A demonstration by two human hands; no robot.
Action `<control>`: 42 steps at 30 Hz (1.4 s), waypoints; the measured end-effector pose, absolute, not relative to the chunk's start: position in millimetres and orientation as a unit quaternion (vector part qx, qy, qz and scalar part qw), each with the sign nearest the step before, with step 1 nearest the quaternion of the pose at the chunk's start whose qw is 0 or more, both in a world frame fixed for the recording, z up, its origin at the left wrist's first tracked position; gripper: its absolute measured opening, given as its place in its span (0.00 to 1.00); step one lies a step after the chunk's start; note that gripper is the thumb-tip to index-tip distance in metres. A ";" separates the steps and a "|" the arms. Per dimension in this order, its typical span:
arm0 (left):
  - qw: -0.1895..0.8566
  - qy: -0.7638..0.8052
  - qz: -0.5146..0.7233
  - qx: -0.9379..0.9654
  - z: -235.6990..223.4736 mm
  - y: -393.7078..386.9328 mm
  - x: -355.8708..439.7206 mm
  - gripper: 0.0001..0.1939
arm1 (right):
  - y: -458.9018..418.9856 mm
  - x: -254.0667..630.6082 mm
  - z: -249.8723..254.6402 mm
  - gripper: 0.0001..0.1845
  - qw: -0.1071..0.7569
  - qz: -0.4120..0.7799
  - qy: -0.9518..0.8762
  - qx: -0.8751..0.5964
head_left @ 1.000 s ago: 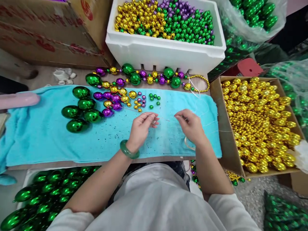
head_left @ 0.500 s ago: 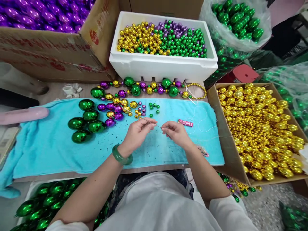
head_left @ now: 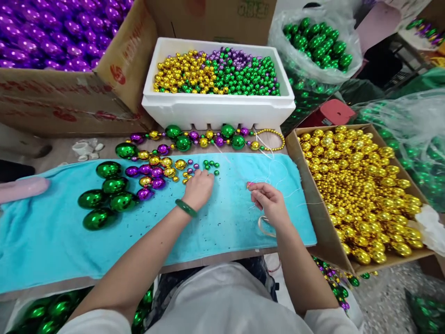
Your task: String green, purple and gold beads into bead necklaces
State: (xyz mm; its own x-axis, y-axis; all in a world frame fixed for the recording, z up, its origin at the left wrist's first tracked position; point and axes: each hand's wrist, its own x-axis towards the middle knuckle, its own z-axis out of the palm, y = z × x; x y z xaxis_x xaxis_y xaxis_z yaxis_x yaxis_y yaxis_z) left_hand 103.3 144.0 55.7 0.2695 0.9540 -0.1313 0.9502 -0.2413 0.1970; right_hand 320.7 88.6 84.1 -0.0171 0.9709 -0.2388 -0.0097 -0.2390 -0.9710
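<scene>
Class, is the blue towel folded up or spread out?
Spread out: the blue towel lies mostly flat beneath the large green beads.

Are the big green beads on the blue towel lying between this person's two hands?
No: the big green beads sit on the blue towel, left of both the left hand and right hand.

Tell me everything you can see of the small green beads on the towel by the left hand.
The small green beads are round, glossy and metallic-looking, perhaps coated plastic. They lie in a loose cluster on the blue towel, with no thread visible through them; one sits slightly apart on the near side. The small purple beads lie to their left. The left hand is right beside them, fingers down; whether it touches any is hidden. Holes are too small to make out.
</scene>
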 end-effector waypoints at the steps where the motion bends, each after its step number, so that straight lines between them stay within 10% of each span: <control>1: 0.144 0.611 0.041 0.777 54.2 144.7 103.9 0.13 | 88.4 320.5 82.1 0.12 0.434 0.564 -0.437 -0.549; 8: 0.616 0.527 0.476 0.341 77.2 145.9 86.2 0.09 | 80.7 313.6 71.2 0.11 0.443 0.547 -0.451 -0.549; 12: 0.695 0.433 0.545 0.180 95.2 141.8 73.0 0.07 | 77.5 309.0 65.1 0.11 0.415 0.537 -0.467 -0.567; 30: 0.662 0.425 0.586 0.195 90.7 138.0 56.8 0.08 | 77.9 301.7 66.9 0.12 0.374 0.516 -0.499 -0.588; 37: 0.594 0.468 0.516 0.401 84.5 124.8 70.4 0.28 | 82.4 300.6 58.4 0.13 0.371 0.536 -0.500 -0.570; 42: 0.277 0.650 0.366 0.606 84.0 118.1 45.5 0.12 | 85.0 294.1 58.8 0.13 0.393 0.552 -0.465 -0.570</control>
